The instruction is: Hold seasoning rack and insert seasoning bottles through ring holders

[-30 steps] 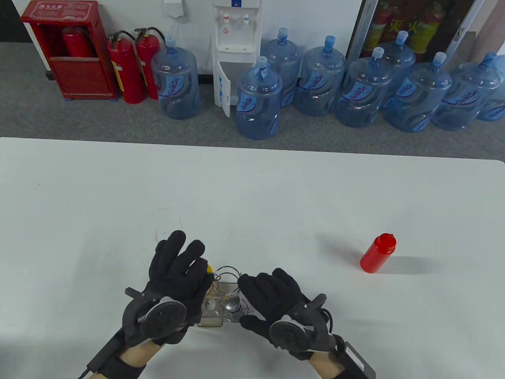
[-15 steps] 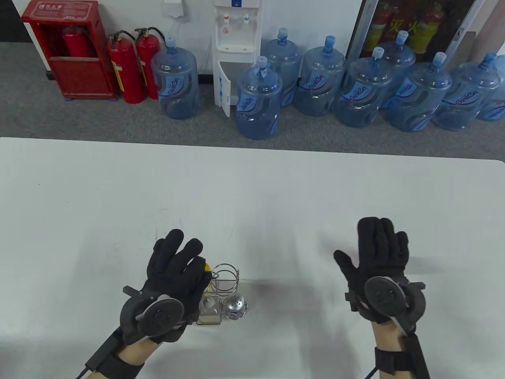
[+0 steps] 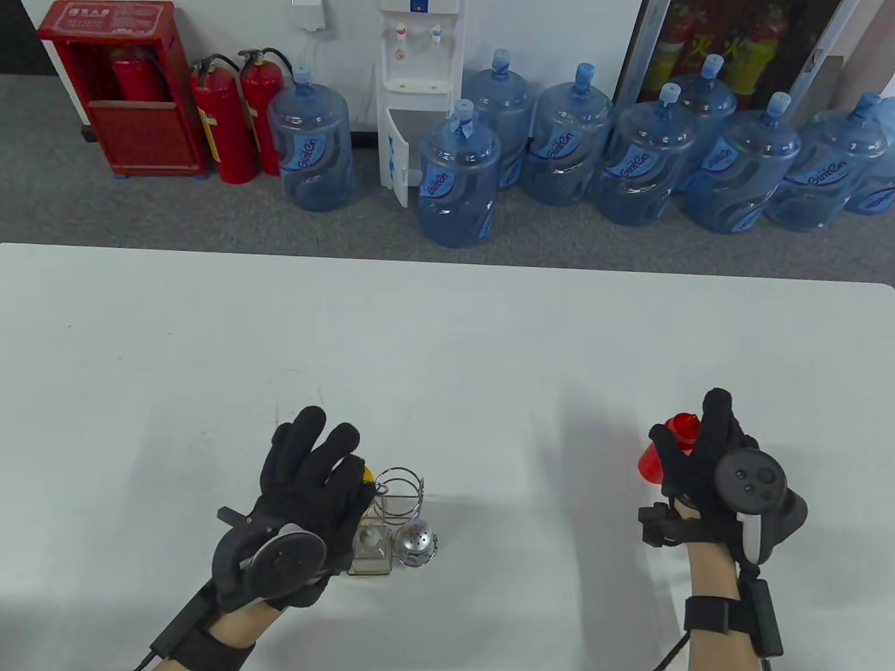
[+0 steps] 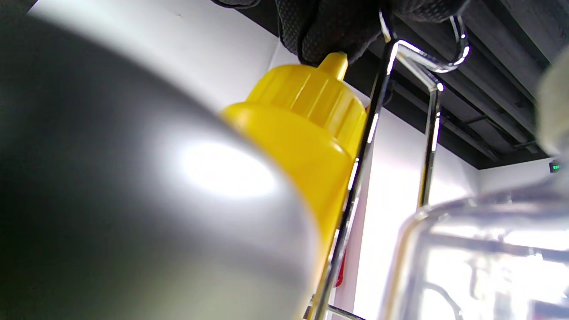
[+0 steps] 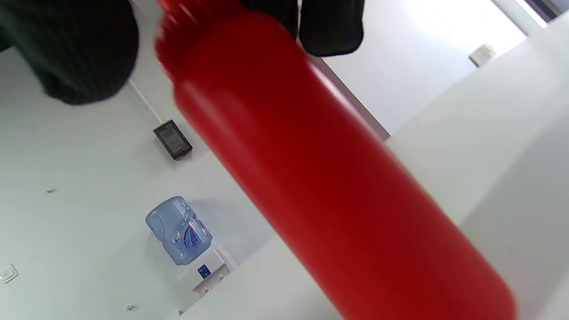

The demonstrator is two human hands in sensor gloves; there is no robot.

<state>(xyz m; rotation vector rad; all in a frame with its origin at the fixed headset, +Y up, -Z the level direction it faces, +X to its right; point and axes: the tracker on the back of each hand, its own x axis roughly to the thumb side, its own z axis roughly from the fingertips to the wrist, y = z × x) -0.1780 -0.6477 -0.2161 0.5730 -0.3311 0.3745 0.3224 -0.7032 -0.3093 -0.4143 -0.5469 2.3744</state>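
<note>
Now right hand grips the red bottle, well right of the rack. Left hand rests on rack's left side; grip cannot be told.

The right hand has swung from the rack out right and now grips the red bottle.

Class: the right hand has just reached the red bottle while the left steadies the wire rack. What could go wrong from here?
1. The right hand grips the red bottle near its cap, so it may tilt or slip when lifted.
2. Only one ring looks free, beside the yellow bottle; a misaimed insert could tip the rack under the left hand.
</note>
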